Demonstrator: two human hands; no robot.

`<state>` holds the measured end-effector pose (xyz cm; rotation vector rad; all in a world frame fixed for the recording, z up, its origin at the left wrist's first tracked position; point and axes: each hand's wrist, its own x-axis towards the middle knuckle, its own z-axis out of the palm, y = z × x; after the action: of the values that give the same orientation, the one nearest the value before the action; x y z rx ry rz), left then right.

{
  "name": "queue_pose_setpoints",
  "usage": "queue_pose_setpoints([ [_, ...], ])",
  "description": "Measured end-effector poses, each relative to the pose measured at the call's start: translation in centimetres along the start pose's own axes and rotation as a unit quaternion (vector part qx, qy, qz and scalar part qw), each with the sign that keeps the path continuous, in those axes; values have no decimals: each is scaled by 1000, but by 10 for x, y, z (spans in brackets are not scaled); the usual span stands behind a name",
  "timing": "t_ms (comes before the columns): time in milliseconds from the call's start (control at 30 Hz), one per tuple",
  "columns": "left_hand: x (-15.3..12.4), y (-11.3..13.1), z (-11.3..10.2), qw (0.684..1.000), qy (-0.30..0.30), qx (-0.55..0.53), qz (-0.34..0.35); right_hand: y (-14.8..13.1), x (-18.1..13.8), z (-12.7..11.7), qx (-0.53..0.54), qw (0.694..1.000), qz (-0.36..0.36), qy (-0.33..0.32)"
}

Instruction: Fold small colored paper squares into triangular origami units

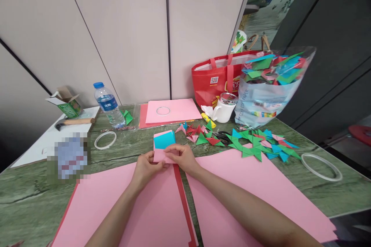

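A small piece of pink paper (158, 156) is between my two hands, just in front of a small stack topped with blue paper (164, 141). My left hand (147, 168) pinches its left and lower edge, thumb in front. With fingers closed and bent over the right part of the same paper, my right hand (182, 157) grips it from above. Under my hands lies a large pink sheet (139, 204) with a red sheet showing along its edge. A second large pink sheet (246, 193) extends beneath my right forearm.
Folded paper pieces (255, 142) spread across the right, near black scissors (222, 136) and a roll of tape (321, 166). Behind stand a white mug (224, 110), a red bag (207, 81) and a clear bag (263, 100). Leftward are a water bottle (108, 106), another tape roll (105, 140) and a hammer (75, 122).
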<state>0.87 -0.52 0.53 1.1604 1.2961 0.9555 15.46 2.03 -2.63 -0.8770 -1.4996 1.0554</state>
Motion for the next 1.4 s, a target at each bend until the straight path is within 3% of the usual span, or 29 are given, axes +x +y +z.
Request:
queue_pose_setpoints([
  [233,0,-1,-4,994,-63,-87,-17,3,2,-1,13,1000,8,18],
  [400,0,1,-11,987,-130,-92,10,6,3,-2,10,1000,21,20],
  [600,-3,6,-17,980,-166,-110,16,6,3,-4,15,999,31,22],
  [733,-2,6,-18,982,-141,-124,25,7,6,-6,37,996,28,77],
  [900,-2,5,-7,991,-112,-69,-30,7,4,-3,35,989,-4,141],
  [1033,-4,3,-2,992,-106,-73,6,0,-2,2,-6,997,-17,73],
  [1200,-1,2,-7,998,-32,-18,47,-10,-7,3,-56,994,-92,-25],
  [1300,0,4,-10,999,-14,-15,49,-11,-6,3,-68,991,-108,-32],
  [1400,-1,6,-11,997,-36,-21,58,-8,-5,2,-71,993,-97,-20],
])
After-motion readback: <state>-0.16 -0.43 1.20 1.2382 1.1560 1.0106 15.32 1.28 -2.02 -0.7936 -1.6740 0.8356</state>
